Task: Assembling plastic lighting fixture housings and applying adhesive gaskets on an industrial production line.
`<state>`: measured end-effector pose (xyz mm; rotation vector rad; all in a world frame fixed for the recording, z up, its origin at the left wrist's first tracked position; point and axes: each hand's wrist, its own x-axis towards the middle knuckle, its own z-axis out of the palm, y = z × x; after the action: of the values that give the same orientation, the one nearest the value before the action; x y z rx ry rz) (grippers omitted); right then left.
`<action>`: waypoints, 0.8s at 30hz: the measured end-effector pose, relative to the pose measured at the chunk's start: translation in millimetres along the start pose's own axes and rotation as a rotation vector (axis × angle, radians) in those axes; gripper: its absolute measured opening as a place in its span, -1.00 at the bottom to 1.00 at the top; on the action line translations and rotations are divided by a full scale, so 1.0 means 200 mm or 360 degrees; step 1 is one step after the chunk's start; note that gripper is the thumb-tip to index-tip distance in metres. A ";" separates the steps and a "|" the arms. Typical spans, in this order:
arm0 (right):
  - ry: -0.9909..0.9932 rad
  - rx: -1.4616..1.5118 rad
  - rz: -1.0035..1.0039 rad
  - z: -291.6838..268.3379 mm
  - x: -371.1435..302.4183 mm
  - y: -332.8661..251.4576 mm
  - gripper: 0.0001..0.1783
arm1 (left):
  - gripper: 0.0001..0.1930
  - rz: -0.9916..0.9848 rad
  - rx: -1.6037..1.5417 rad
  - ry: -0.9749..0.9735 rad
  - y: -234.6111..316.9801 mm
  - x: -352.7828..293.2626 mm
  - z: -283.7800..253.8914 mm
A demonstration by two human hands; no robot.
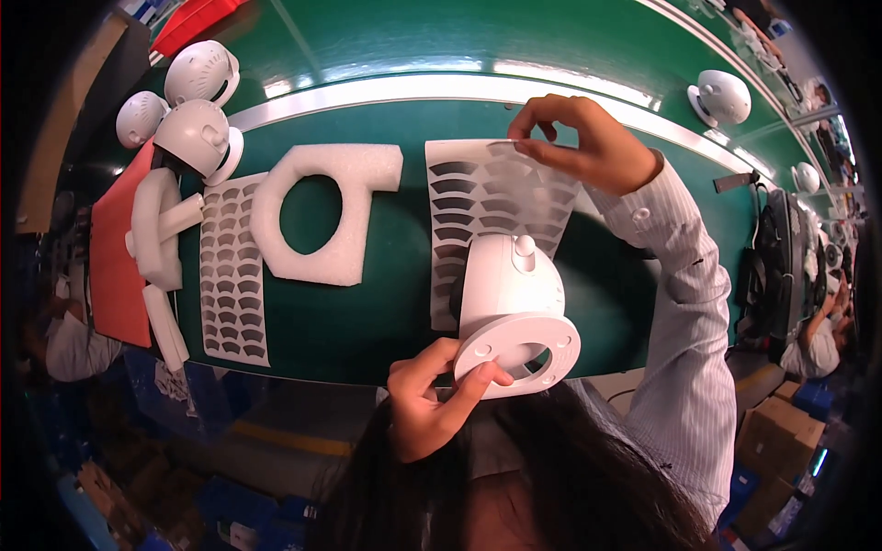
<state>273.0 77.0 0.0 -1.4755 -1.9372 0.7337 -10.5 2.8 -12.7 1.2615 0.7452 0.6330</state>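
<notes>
Your left hand [432, 399] grasps the white housing [514, 285] over the bench's near edge [358, 379]; beyond, your right hand [602, 147], fingers' hold unclear, meets the sticker sheet [452, 220].

White plastic gadget [505, 285]: rounded body with a stubby knob on top and a flat round base with a big hole in it. It's tipped over, base facing the near side, and it blocks the lower part of the label sheet [455, 220]. That's a pale sheet over the green counter [395, 253], with rows of dark curved stickers.
</notes>
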 end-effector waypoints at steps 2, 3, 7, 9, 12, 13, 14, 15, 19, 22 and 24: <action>0.0091 -0.0128 -0.0024 0.01 0.01 0.01 -0.90 | -0.93 0.0015 0.0023 -0.0015 0.01 0.01 0.01; 0.0181 -0.0255 -0.0052 0.02 0.01 0.01 -0.89 | -0.93 0.0031 0.0047 -0.0027 0.01 0.01 0.01; 0.0285 -0.0478 -0.0112 0.09 0.03 0.03 -0.89 | -0.94 0.0019 0.0041 0.0015 0.01 0.01 0.03; 0.0241 -0.0347 0.0052 0.10 0.04 0.03 -0.88 | -0.93 0.0036 0.0065 0.0020 0.01 0.01 0.03; 0.0201 -0.0289 0.0137 0.10 0.05 0.02 -0.86 | -0.92 0.0001 0.0084 0.0025 0.01 0.00 0.04; 0.0203 -0.0290 0.0137 0.09 0.05 0.02 -0.86 | -0.92 0.0002 0.0085 0.0023 0.02 0.01 0.04; 0.0168 -0.0264 0.0058 0.09 0.06 0.03 -0.85 | -0.92 -0.0011 0.0051 0.0047 0.02 0.01 0.04; 0.0132 -0.0238 -0.0022 0.09 0.06 0.04 -0.85 | -0.92 -0.0023 0.0016 0.0071 0.02 0.01 0.05; 0.0110 -0.0028 0.0015 0.09 0.07 0.06 -0.86 | -0.88 0.0005 0.0005 0.0111 0.04 0.02 0.07; 0.0099 -0.0004 0.0093 0.09 0.06 0.06 -0.87 | -0.87 -0.0015 -0.0008 0.0115 0.04 0.03 0.08; 0.0339 0.0159 0.0104 0.12 0.05 0.11 -0.92 | -0.87 -0.0030 -0.0009 0.0108 0.04 0.03 0.08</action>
<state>266.4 90.2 -31.0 -1.4967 -1.6772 0.6630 5.7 -0.4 -2.8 1.2312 0.8097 0.6649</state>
